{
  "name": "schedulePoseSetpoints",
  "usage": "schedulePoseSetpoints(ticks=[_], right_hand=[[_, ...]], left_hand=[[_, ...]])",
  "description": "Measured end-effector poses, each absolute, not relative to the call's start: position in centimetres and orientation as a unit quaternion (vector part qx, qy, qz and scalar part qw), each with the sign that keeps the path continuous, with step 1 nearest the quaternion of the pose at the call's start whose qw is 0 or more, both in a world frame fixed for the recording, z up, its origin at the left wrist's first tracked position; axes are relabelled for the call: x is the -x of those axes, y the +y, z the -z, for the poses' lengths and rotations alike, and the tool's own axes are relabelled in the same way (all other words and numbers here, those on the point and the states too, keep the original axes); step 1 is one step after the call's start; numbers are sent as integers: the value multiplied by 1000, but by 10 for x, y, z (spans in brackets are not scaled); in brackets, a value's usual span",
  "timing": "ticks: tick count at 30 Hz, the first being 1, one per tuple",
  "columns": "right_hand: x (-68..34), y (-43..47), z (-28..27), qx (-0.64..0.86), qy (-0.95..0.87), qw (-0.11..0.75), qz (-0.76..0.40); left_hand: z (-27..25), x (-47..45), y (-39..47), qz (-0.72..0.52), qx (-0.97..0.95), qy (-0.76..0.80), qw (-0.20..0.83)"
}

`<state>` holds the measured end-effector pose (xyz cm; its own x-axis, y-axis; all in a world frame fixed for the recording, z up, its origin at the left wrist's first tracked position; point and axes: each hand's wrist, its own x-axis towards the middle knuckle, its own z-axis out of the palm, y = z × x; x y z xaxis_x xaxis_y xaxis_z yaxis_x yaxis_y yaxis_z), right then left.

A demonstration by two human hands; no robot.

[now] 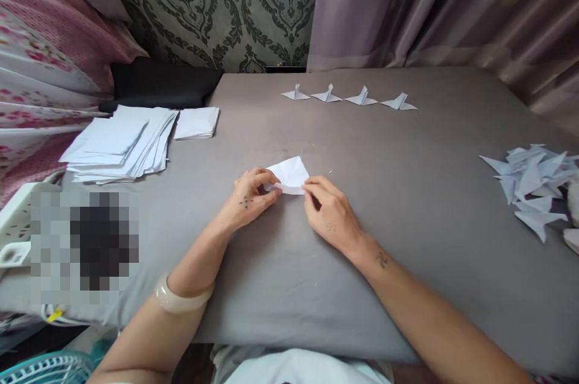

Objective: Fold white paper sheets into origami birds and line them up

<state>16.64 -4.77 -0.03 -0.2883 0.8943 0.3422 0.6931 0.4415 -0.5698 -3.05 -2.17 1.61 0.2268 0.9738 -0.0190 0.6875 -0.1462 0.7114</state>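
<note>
A small white sheet of paper [290, 172] lies at the middle of the grey-covered table, its near edge folded up in a narrow strip. My left hand [253, 194] grips the left end of that strip between thumb and fingers. At the right end, my right hand [329, 208] pinches the paper's corner with thumb and forefinger. Both hands rest low over the cloth, and the fingers hide the two ends of the fold.
Stacked white paper [122, 143] and a smaller paper pile [196, 123] lie at left. Several folded paper birds [360, 97] stand in a row at the back. More folded pieces [534, 176] are heaped at right. A power strip [20, 215] sits at the left edge.
</note>
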Motion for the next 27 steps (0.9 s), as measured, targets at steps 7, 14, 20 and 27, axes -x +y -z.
schedulePoseSetpoints(ticks=[7,14,20,27], right_hand=[[-179,-40,0,484,-819,301,-69],[-177,-46,-5,478,-860,173,39],[-172,-49,-7,484,-863,139,37],[-189,-42,-11,518,-840,158,-30]], left_hand=[[-10,23,-20,-272,-765,518,270],[-4,21,-26,-226,-814,524,108],[-4,13,-33,-186,-858,471,94],[-3,8,-34,-196,-838,498,108]])
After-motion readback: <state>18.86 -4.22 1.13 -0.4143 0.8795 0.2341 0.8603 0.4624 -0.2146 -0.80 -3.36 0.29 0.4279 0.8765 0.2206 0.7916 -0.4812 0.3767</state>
